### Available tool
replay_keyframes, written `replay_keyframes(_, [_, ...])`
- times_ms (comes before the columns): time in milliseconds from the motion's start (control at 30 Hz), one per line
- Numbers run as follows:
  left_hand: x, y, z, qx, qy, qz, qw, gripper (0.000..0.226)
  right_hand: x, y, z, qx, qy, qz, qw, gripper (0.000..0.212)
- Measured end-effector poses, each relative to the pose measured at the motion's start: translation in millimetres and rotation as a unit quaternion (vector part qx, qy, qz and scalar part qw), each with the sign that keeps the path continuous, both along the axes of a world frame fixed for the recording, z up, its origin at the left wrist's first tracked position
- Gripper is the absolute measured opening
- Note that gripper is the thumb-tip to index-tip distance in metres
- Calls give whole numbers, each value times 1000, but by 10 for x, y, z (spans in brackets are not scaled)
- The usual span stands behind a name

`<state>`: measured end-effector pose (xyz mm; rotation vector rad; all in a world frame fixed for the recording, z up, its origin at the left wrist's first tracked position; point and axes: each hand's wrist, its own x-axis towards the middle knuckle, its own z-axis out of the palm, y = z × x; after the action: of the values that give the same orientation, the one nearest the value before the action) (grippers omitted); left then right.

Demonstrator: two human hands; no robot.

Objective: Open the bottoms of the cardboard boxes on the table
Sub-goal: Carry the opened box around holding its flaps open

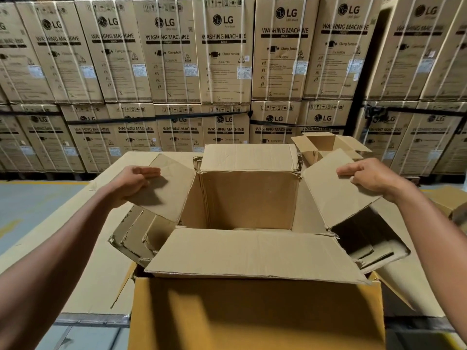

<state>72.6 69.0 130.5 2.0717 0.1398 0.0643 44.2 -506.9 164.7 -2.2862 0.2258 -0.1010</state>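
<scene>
Cardboard box (249,200) sits at centre of the table (101,261), open end up, all four flaps folded outward; the inside is bare brown board and looks hollow down to the bottom. Far flap (249,157) stands tilted away, near flap (252,252) lies toward the camera over the yellower front wall of the box. Left hand (135,181) holds the left flap (164,188) at its outer edge, fingers pressed together and curled over the top of the edge, thumb hidden beneath, so can't tell exactly how the thumb sits. Right hand (371,176) holds the right flap (336,188) the same way, fingers together and bent over the outer edge, thumb not visible. Both flaps are angled up and outward, both forearms reach in from the lower corners. Under the side flaps more crumpled, flattened cardboard (131,236) shows on the left and a dark gap with stacked board on the right. A second open box (326,145) stands just behind the right far corner, flaps up. Tabletop is covered with a flat cardboard sheet. Beyond the table, a grey floor (32,203) with yellow line, then a wall of stacked strapped LG washing machine cartons (225,54) across the whole background.
</scene>
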Motion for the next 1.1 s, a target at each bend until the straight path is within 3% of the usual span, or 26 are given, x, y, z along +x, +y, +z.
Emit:
replay_keyframes(200, [-84,274,-352,-33,23,6,999,53,-151,-480,-350,3,15,38,999,46])
replay_keyframes(567, [-187,47,-567,170,-41,29,984,59,-257,-293,-862,2,-29,-37,999,36])
replay_keyframes(833, [-264,0,-667,264,-2,60,963,55,-380,-94,-1069,-64,-44,-96,992,29])
replay_keyframes(967, [-390,-68,-657,212,-11,58,976,57,-484,-92,-1080,-59,-40,-107,992,30])
replay_keyframes(1100, [-539,-246,-507,123,-110,51,985,42,-692,-1,-950,-9,-84,-116,990,31])
